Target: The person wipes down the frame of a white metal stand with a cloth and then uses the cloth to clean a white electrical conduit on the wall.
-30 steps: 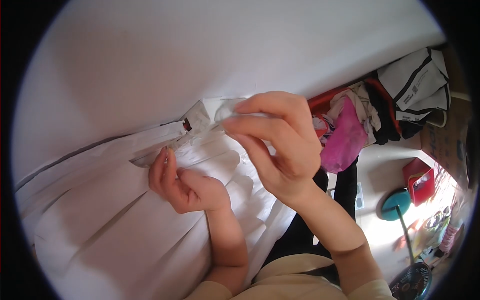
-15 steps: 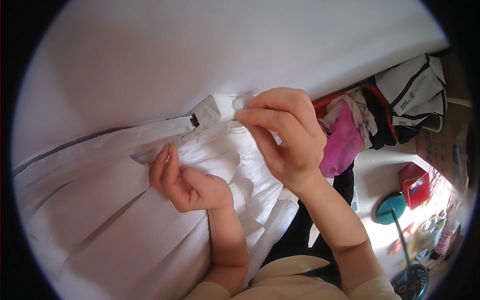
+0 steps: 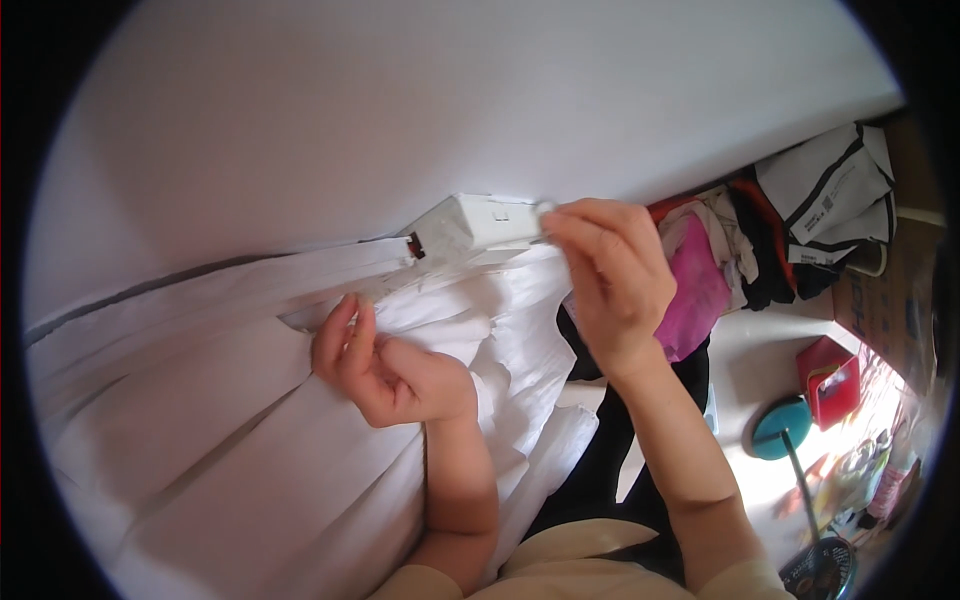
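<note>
My right hand (image 3: 618, 275) is raised with thumb and fingertips pinched on a small whitish round piece (image 3: 546, 212), too small to name. That piece is at the right end of a white box-like fitting (image 3: 490, 222), which has a dark slot at its left. Below and to the left, my left hand (image 3: 390, 370) is curled with its fingertips pinched at the upper edge of a white pleated curtain (image 3: 230, 430). What lies between those fingertips is hidden. A long white rail (image 3: 330, 262) runs leftward from the fitting, above the curtain.
A pale smooth surface (image 3: 450, 110) spans the top of the view. At right are a pink cloth (image 3: 690, 290) among piled clothes, a grey-white bag (image 3: 830, 190) and a cardboard box (image 3: 880, 310). Lower right, a red box (image 3: 830, 380) and a teal round stool (image 3: 782, 428) stand on the floor.
My right hand has moved right and slightly down, uncovering more of the white fitting. My left hand has shifted slightly right, still curled at the curtain edge.
</note>
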Available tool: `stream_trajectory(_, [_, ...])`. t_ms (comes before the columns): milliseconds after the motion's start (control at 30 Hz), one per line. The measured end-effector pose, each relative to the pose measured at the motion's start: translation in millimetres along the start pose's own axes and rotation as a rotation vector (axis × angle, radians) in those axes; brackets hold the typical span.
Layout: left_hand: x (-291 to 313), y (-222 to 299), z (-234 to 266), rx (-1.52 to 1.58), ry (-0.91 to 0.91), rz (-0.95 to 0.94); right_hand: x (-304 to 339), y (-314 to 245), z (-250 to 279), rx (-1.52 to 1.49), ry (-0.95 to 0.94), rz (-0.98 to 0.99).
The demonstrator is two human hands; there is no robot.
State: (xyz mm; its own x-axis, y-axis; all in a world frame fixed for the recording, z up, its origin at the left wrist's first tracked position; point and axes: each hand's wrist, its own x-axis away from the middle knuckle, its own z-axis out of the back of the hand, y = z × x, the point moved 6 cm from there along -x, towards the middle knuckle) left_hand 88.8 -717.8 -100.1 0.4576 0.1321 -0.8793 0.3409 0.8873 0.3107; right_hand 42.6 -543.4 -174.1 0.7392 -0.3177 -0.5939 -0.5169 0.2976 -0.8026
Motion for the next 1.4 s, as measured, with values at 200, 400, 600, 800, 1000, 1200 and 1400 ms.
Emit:
stream_trajectory(200, [2.2,-0.5,2.9,-0.018,0.002,-0.029,-12.6,-24.2,9.7,-0.043,0.038,-0.075])
stream_trajectory(400, [2.3,1.5,0.9,-0.013,-0.004,-0.018,-36.3,-63.8,-7.6,-0.023,0.042,0.109])
stream_trajectory(600, [2.5,1.7,-1.8,0.033,0.039,-0.001,-45.8,-83.4,-4.9,0.131,-0.029,0.129])
stream_trajectory(800, [4.0,-0.5,0.0,0.029,0.04,0.034,-35.1,-76.5,5.6,0.155,-0.324,0.043])
stream_trajectory(1000, [6.2,2.2,-2.1,0.039,0.054,0.034,-49.9,-78.9,17.9,0.047,-0.149,0.097])
stream_trajectory(1200, [4.3,2.7,-2.4,0.027,0.064,0.022,-53.6,-80.5,-10.6,0.129,-0.236,0.191])
stream_trajectory(1400, [4.6,3.3,-3.3,0.002,0.06,0.015,-55.8,-81.2,-6.3,0.125,-0.31,0.138])
